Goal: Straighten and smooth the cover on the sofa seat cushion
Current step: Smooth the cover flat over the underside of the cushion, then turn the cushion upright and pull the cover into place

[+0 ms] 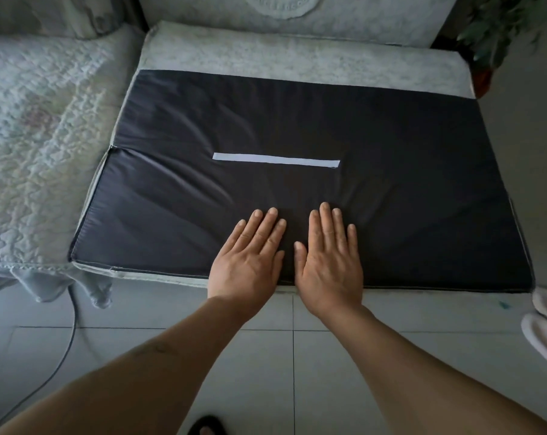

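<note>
Cushion cover: dark, slightly shiny fabric stretched over the sofa seat cushion, filling the middle of the frame from left of centre to the right edge.
Cover surface: soft creases run across its left half, toward the lower left corner; the right half looks flatter.
Strip: a pale narrow strip lies flat on the cover just above centre, running left to right.
Cushion edge: light patterned fabric shows as a band along the far side of the cushion, above the dark cover, and as a thin pale rim along the near front edge.
Left hand: the left hand lies palm down on the cover near the front edge, lower centre of the frame, fingers straight and close together, holding nothing.
Right hand: the right hand lies palm down just beside the left, fingers straight and slightly spread, holding nothing; the two thumbs are near each other but apart.
Forearms: both bare forearms reach in from the bottom of the frame.
Neighbouring seat: a quilted pale throw covers the seat at the left of the frame, its hem hanging over the front.
Floor: light tiles in the lower frame, with a thin cable trailing at lower left.
Slippers: pale slippers at the right edge.
Plant: green leaves at the upper right.
</note>
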Demonstrator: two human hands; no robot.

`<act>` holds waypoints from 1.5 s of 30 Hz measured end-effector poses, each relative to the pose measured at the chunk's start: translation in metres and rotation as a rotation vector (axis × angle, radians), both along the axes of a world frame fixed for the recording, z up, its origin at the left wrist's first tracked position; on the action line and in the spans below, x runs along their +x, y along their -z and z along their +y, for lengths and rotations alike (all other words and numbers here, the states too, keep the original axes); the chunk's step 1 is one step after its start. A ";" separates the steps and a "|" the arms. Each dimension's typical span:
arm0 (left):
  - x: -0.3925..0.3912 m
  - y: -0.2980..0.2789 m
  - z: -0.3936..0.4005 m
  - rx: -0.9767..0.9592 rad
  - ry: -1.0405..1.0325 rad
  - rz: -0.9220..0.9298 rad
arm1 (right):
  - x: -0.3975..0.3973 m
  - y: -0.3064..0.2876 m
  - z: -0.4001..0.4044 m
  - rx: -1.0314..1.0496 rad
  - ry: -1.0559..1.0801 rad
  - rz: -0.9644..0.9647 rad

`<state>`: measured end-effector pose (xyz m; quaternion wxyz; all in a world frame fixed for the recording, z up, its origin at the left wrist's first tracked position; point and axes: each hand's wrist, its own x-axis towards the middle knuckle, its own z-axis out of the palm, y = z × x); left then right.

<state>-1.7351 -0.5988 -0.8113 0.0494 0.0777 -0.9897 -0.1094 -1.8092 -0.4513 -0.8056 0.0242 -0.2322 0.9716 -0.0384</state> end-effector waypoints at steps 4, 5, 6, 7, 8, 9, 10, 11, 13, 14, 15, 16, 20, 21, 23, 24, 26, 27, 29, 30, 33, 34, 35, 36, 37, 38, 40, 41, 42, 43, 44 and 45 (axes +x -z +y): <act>0.019 0.000 -0.008 0.011 0.158 0.047 | 0.014 -0.005 0.035 -0.011 -0.131 -0.015; 0.022 0.002 -0.012 -0.015 0.201 0.037 | 0.016 -0.005 0.044 0.003 -0.177 -0.022; 0.021 0.004 -0.015 -0.043 0.228 0.037 | 0.016 -0.006 0.054 0.025 -0.228 -0.021; 0.020 0.007 -0.016 -0.060 0.231 0.052 | 0.015 -0.004 0.062 0.042 -0.274 -0.010; 0.018 0.009 -0.016 -0.058 0.213 0.077 | 0.012 -0.003 0.067 0.042 -0.313 0.015; 0.016 0.011 -0.015 -0.047 0.184 0.113 | 0.008 0.000 0.069 0.020 -0.334 0.051; 0.015 0.013 -0.013 -0.028 0.160 0.157 | 0.005 0.004 0.069 -0.018 -0.333 0.087; 0.014 0.016 -0.011 -0.010 0.148 0.205 | 0.002 0.008 0.069 -0.066 -0.321 0.120; 0.015 0.020 -0.011 0.014 0.144 0.289 | -0.001 0.016 0.067 -0.171 -0.307 0.181; 0.015 0.022 -0.011 0.023 0.146 0.324 | 0.000 0.019 0.066 -0.223 -0.303 0.207; 0.014 0.025 -0.011 0.029 0.143 0.351 | 0.000 0.023 0.066 -0.269 -0.301 0.231; 0.014 0.028 -0.011 0.037 0.139 0.368 | 0.000 0.027 0.065 -0.307 -0.300 0.246; 0.013 0.037 -0.010 0.039 0.151 0.458 | -0.003 0.039 0.065 -0.402 -0.307 0.302; 0.012 0.037 -0.012 0.034 0.170 0.474 | -0.004 0.041 0.065 -0.402 -0.317 0.321; 0.014 0.037 -0.013 0.016 0.191 0.486 | -0.002 0.043 0.065 -0.393 -0.329 0.341; 0.014 0.038 -0.013 0.007 0.193 0.496 | -0.002 0.044 0.065 -0.391 -0.329 0.352; 0.015 0.038 -0.014 -0.009 0.206 0.519 | -0.002 0.044 0.067 -0.384 -0.341 0.368; 0.014 0.038 -0.014 -0.023 0.222 0.537 | -0.002 0.042 0.067 -0.379 -0.352 0.387; 0.010 0.036 -0.016 -0.035 0.238 0.560 | -0.007 0.040 0.067 -0.371 -0.375 0.412; 0.012 0.035 -0.016 -0.034 0.241 0.565 | -0.007 0.040 0.068 -0.366 -0.386 0.416; 0.013 0.041 -0.013 -0.045 0.235 0.608 | -0.004 0.043 0.068 -0.373 -0.386 0.449; 0.013 0.042 -0.014 -0.048 0.239 0.619 | -0.005 0.045 0.067 -0.380 -0.394 0.462; 0.013 0.044 -0.013 -0.052 0.239 0.630 | -0.005 0.046 0.068 -0.386 -0.398 0.471; 0.014 0.046 -0.013 -0.060 0.242 0.651 | -0.005 0.048 0.067 -0.399 -0.398 0.486; 0.013 0.048 -0.013 -0.066 0.239 0.665 | -0.005 0.049 0.068 -0.408 -0.392 0.498; 0.013 0.049 -0.014 -0.071 0.237 0.671 | -0.006 0.051 0.068 -0.413 -0.390 0.507; 0.012 0.054 -0.012 -0.107 0.222 0.709 | -0.007 0.056 0.066 -0.418 -0.390 0.543; 0.011 0.055 -0.011 -0.116 0.211 0.722 | -0.008 0.057 0.065 -0.416 -0.389 0.554; 0.011 0.058 -0.008 -0.118 0.194 0.730 | -0.008 0.059 0.064 -0.418 -0.382 0.565; 0.012 0.056 -0.006 -0.120 0.183 0.742 | -0.007 0.057 0.063 -0.426 -0.384 0.574; 0.012 0.056 -0.004 -0.110 0.173 0.740 | -0.007 0.056 0.063 -0.431 -0.382 0.563; 0.011 0.054 -0.004 -0.098 0.160 0.742 | -0.008 0.053 0.062 -0.441 -0.380 0.543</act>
